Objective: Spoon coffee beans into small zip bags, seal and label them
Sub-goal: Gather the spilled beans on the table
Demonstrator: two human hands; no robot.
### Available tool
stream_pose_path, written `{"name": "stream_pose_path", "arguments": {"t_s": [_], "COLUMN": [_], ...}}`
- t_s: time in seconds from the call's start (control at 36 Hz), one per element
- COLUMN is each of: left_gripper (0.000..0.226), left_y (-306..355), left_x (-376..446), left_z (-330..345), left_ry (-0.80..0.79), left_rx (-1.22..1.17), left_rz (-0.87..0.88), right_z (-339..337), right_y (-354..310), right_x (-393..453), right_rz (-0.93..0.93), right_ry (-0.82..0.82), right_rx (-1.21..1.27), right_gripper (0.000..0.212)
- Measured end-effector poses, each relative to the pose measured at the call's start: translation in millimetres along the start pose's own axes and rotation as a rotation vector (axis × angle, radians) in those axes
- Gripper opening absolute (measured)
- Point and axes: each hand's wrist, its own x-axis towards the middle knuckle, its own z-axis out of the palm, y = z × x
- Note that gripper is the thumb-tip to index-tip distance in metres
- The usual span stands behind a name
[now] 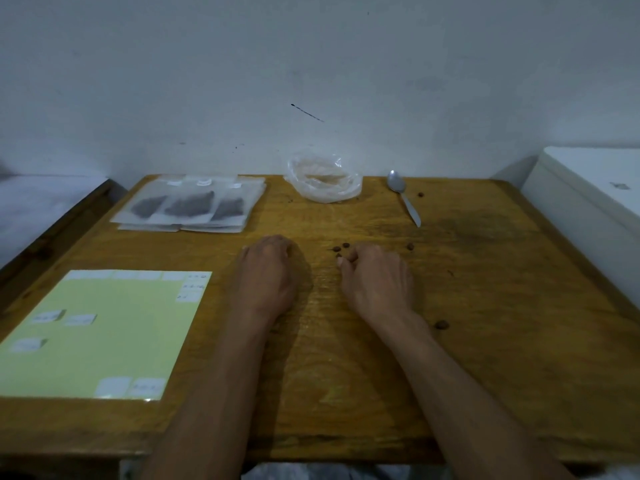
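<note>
**Head view: three filled bags, loose beans by the hands**

Head view over a wooden table (467, 306) set against a pale wall. At far left, three small zip bags (188, 202) lying flat side by side and overlapping, each holding a dark heap of coffee beans, resting on a stack of further flat bags; seal state too blurred to tell. At far centre, one crumpled clear plastic bag (323, 180), mouth open upward, almost empty, contents not clear. Just right of it, one metal spoon (403, 199), bowl toward the wall, handle pointing toward the near edge, empty. At near left, one pale yellow label sheet (104, 341) with a few white labels left on it, writing illegible.

Loose beans (341, 247) scattered on the bare wood: about three just ahead of the right hand, single ones farther right and near the right forearm.

Left hand (268, 271) palm down, fingers curled under, resting on the table, contents not visible. Right hand (375, 278) palm down, fingertips drawn together beside the nearest beans; whether pinching one, cannot tell.
</note>
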Motion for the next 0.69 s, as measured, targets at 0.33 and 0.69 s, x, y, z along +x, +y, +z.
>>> {"name": "stream_pose_path", "arguments": {"t_s": [0.33, 0.69], "left_gripper": [0.035, 0.037], "left_y": [4.7, 4.7], "left_x": [-2.3, -1.9], "left_z": [-3.6, -2.6], "left_ry": [-0.007, -0.007], "left_rx": [-0.025, -0.006], "left_rz": [-0.02, -0.003], "right_z": [-13.5, 8.5], "right_y": [-4.4, -8.4], "right_x": [5.2, 5.0], "right_rz": [0.342, -0.005], "right_ry": [-0.111, 0.019], "right_rx": [0.813, -0.021], "right_gripper": [0.027, 0.028]}}
